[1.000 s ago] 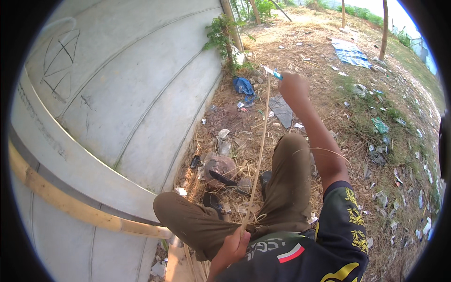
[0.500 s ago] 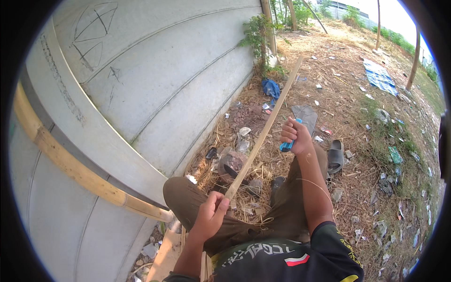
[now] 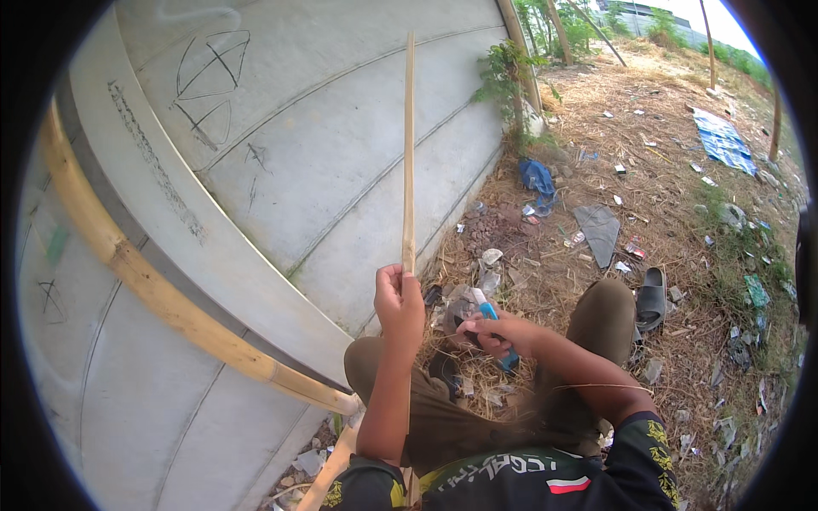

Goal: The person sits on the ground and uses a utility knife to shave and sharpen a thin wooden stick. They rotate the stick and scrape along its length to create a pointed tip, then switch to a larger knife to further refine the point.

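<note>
A long, thin bamboo strip [image 3: 409,153] stands nearly upright in front of the grey wall. My left hand [image 3: 400,300] is closed round its lower part, raised over my left knee. To the right and a little lower, my right hand [image 3: 498,335] grips a blue utility knife [image 3: 488,311]. The knife's pale front end points up and to the left, apart from the strip. My fingers cover the middle of its handle.
A concrete panel wall [image 3: 341,153] fills the left side, with a bent bamboo pole [image 3: 162,294] along it. A grey sandal [image 3: 652,300] lies beyond my right knee. Blue plastic [image 3: 536,175], a dark flat scrap [image 3: 598,234] and a blue-white sheet [image 3: 722,140] lie on littered straw.
My left hand has risen, swinging the bamboo strip from a rightward slant to nearly upright. My right hand has come down and left with the utility knife. The view has shifted left.
</note>
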The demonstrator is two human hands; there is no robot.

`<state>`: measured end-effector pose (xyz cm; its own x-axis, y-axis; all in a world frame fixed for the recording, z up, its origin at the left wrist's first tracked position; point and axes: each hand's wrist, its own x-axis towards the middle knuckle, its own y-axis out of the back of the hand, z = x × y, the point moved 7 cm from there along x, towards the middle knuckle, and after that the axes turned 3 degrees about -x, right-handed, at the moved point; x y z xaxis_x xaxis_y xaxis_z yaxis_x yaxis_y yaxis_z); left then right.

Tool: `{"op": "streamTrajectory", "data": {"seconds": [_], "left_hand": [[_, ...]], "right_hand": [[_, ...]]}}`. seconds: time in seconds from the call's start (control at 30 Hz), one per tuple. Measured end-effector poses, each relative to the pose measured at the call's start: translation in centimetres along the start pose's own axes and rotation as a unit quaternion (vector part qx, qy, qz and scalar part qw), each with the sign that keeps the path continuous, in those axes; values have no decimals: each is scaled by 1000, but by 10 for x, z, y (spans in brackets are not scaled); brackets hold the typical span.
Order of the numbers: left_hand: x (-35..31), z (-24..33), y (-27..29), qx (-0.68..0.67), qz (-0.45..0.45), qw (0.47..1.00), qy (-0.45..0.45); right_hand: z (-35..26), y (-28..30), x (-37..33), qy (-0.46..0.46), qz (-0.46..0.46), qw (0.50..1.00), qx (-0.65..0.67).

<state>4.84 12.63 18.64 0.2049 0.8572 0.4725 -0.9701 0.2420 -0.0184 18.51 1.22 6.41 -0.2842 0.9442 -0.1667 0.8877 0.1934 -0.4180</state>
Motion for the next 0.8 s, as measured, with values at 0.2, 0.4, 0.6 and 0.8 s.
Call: {"op": "streamTrajectory", "data": {"seconds": [0.2, 0.4, 0.6, 0.8], "left_hand": [[34, 40, -26, 90, 0, 994, -66], [41, -2, -48, 1, 28, 998, -51], [28, -30, -74, -139, 42, 989, -35], [15, -35, -79, -216, 90, 971, -56]], "right_hand": [[-22, 9, -3, 64, 15, 997, 50], [-29, 36, -8, 97, 110, 986, 75], [-43, 50, -23, 97, 197, 975, 13], [-38, 63, -20, 60, 204, 975, -68]]}}
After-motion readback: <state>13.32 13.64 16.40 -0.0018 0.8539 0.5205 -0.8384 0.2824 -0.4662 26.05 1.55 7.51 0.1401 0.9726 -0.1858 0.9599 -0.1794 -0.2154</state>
